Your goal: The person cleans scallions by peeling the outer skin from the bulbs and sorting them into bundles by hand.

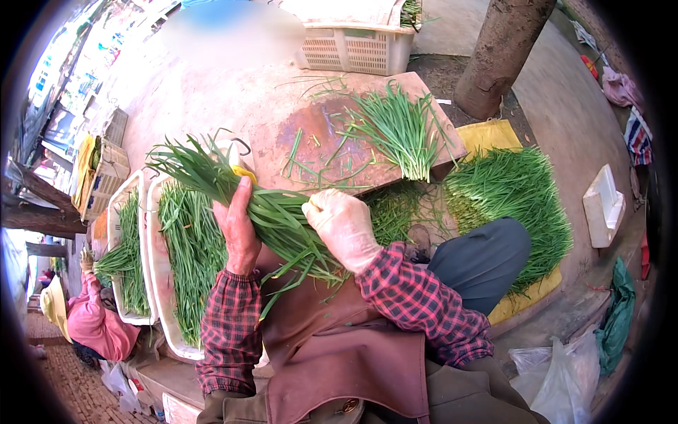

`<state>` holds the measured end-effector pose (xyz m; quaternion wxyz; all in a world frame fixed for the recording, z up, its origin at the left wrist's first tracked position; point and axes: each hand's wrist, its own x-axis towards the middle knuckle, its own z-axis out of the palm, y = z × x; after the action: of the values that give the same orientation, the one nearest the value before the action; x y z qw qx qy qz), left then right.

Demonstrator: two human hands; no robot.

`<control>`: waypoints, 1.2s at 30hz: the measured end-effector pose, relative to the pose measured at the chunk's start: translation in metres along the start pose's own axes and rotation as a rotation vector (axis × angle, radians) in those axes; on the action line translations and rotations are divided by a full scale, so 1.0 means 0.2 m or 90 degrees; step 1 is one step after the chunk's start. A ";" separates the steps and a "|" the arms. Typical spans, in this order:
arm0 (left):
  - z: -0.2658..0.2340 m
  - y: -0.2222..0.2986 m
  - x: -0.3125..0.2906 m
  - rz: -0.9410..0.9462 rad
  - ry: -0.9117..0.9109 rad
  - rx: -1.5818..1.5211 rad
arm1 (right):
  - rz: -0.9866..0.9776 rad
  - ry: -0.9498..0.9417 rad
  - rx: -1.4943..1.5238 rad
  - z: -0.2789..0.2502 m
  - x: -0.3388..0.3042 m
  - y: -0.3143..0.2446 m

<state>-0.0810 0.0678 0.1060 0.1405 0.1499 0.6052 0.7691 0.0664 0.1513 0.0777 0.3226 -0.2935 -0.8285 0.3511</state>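
White plastic tub (162,304) of slender leaves (192,261)
Left hand (239,232) clasps leafy bunch (277,212); right hand (345,227) curls closed, its hold unclear.

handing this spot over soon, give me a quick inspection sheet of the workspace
Surface: low board, darkly stained in the middle
Job's things: long-leaved green bundle in hand, yellow strip near the thumb; loose greens on the board; more greens on yellow sheeting
Clutter: leaf scraps on the board; plastic bags lower right
Grippers: left hand holds the bundle; right hand closed against it, exact grip hidden
Cables: nothing seen
Surroundings: white crates of greens at left, tree trunk, person in pink at far left
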 end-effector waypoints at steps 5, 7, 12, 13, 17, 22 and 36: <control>-0.05 0.03 0.01 -0.061 -0.115 0.025 | 0.318 -0.181 0.892 -0.27 0.09 -0.06; -0.07 0.00 0.03 -0.055 -0.102 0.020 | 0.252 -0.115 1.008 -0.38 0.11 -0.08; -0.14 0.02 0.07 -0.070 -0.076 -0.001 | 0.212 -0.047 0.615 -0.58 0.05 0.03; -0.15 0.02 0.09 -0.072 -0.077 -0.009 | 0.220 -0.074 0.502 -0.53 0.00 0.12; -0.17 0.01 0.10 -0.081 -0.018 -0.041 | 0.207 -0.062 0.267 -0.33 -0.22 0.26; -0.16 -0.01 0.11 -0.073 0.045 -0.072 | -0.127 0.099 -0.180 -0.14 -0.20 0.20; -0.18 -0.09 0.13 -0.114 0.005 -0.037 | 0.073 0.100 0.023 -0.20 -0.26 0.58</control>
<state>-0.1184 0.0509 0.0818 0.2103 0.0883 0.5944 0.7712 0.1587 0.1980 -0.0068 0.3709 -0.3615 -0.7762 0.3596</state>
